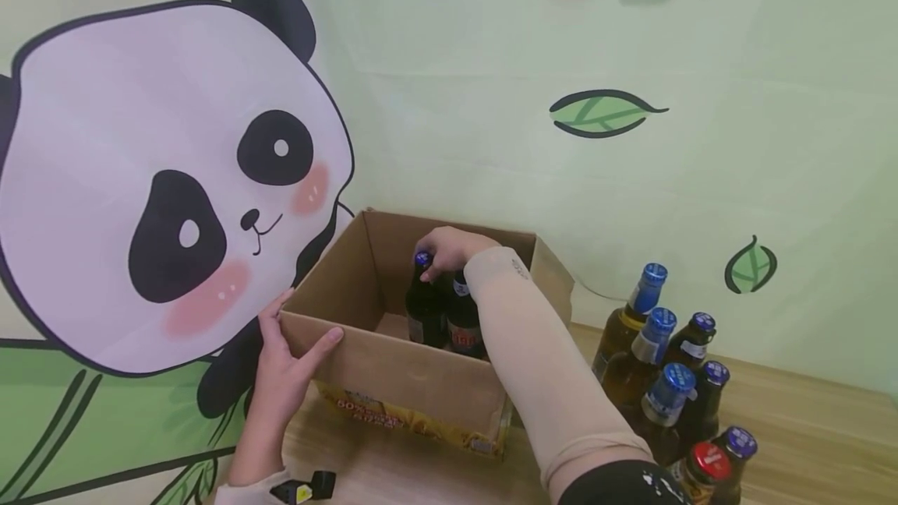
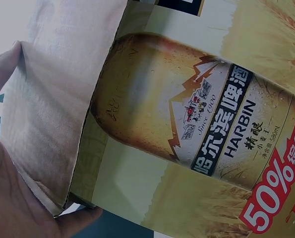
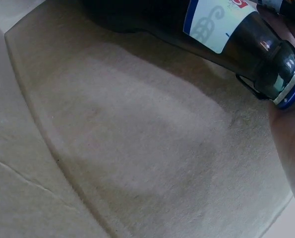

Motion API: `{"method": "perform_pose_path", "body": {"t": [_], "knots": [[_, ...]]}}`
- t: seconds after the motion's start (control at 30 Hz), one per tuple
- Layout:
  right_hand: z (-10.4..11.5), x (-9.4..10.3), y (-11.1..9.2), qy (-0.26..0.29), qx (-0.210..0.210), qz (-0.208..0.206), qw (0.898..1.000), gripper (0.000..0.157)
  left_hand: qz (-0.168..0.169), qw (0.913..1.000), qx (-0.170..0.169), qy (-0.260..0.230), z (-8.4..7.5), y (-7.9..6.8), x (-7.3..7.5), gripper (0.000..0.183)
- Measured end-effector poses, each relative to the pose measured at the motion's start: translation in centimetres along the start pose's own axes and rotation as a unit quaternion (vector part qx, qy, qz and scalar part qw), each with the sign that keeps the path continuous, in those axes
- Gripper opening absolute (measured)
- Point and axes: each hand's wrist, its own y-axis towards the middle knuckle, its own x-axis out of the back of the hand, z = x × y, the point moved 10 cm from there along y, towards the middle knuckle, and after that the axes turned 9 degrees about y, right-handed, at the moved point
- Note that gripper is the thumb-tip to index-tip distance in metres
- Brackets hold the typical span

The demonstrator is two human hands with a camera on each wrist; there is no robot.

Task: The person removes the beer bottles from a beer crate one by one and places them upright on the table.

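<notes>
My left hand grips the near left corner of an uncovered cardboard box, thumb on the front face and fingers along the left side. Up close in the left wrist view, that hand spans the plain cardboard flap beside a printed beer picture. Reaching inside the box, my right hand holds a dark beer bottle by its blue-capped neck. Another dark bottle stands beside it, partly behind my sleeve. In the right wrist view, the held bottle's neck lies against the fingers and thumb.
To the right of the box, several capped beer bottles stand together on the wooden table, one with a red cap. A green curtain with a panda print hangs behind. My right forearm crosses the box's right front rim.
</notes>
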Motion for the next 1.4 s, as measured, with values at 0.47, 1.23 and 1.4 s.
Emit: {"method": "perform_pose_path", "body": {"t": [0.47, 1.23, 1.4], "knots": [[0.8, -0.4, 0.9, -0.049, 0.031, -0.017, 0.998, 0.033, 0.005, 1.0000, 0.002, 0.001, 0.3, 0.2, -0.1, 0.093], [4.4, 1.3, 0.0, -0.057, 0.110, -0.109, 0.986, 0.026, 0.023, 0.9997, 0.010, -0.003, 0.3, 0.0, -0.8, 0.095], [7.7, 2.8, -1.3, -0.054, 0.148, -0.118, 0.980, 0.030, 0.015, 0.9995, 0.026, 0.002, 0.4, -0.1, -0.3, 0.098]]}}
